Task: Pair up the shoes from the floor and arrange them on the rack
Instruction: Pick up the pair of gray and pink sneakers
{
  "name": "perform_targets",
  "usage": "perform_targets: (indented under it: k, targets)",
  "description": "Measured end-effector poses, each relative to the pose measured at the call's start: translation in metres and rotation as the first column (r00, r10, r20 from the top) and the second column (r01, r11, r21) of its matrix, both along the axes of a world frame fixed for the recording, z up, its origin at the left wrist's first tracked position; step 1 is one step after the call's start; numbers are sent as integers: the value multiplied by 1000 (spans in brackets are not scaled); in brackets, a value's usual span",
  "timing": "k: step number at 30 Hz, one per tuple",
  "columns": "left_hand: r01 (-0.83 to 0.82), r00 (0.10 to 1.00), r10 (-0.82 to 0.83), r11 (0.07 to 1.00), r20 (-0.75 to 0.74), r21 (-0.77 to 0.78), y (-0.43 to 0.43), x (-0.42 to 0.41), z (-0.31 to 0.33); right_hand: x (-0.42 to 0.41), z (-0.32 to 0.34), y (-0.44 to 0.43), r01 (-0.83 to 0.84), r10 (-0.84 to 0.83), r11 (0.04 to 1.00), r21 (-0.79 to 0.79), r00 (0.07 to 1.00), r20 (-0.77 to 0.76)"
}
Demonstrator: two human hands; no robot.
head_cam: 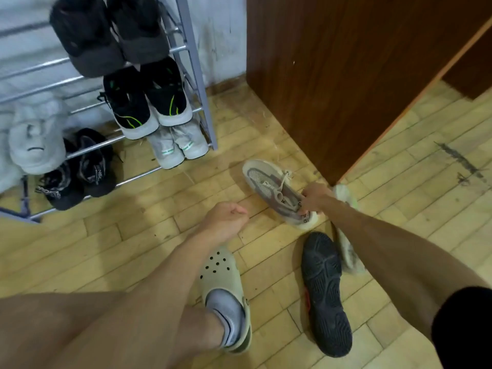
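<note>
Grey metal tube shoe rack (195, 65) stands against the pale wall at upper left and carries paired shoes: two dark grey shoes (109, 33) on top, two black trainers with white soles and green lines (146, 99) below them, two pale grey trainers (178, 145) under those, and two black mesh shoes (77, 171) at the lower left beside a light grey shoe (36, 139). On the yellowish wood-block floor (119, 235), the right hand (316, 198) is clamped on the heel end of a white and grey laced trainer (274, 187), next to a brown wooden cabinet (346, 75). A dirty white shoe (348, 251) lies under the right forearm, touching an upturned black-soled shoe (324, 291). The left hand (226, 219) is curled together, holding nothing, above a beige clog (226, 278) worn on a foot.
</note>
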State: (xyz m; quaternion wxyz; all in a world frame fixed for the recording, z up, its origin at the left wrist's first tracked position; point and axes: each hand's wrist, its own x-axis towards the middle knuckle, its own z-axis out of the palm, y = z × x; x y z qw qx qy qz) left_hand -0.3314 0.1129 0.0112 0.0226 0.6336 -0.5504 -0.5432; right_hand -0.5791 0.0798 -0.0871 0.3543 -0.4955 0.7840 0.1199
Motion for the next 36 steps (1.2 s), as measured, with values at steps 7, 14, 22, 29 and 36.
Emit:
perform_targets:
  k: [7,14,22,29,36]
  targets:
    - [-109,990,99,988,-102,-105,-15,12,52,22,114,-16,243,-56,922,-300,853,520]
    - [-206,979,188,901,-83,-381,-51,90,158,128,224,-40,162,200,895,-416,688,698]
    - [-391,920,337,788,-198,-475,0,238,229,310,311,-34,-100,533,815,-571,518,669]
    - [-658,753,563,651,-340,-379,93,383,206,490,315,0,-442,624,780,-442,505,596]
    - [-765,641,706,621,-301,-172,172,480,129,624,253,66,-621,647,746,-240,592,480]
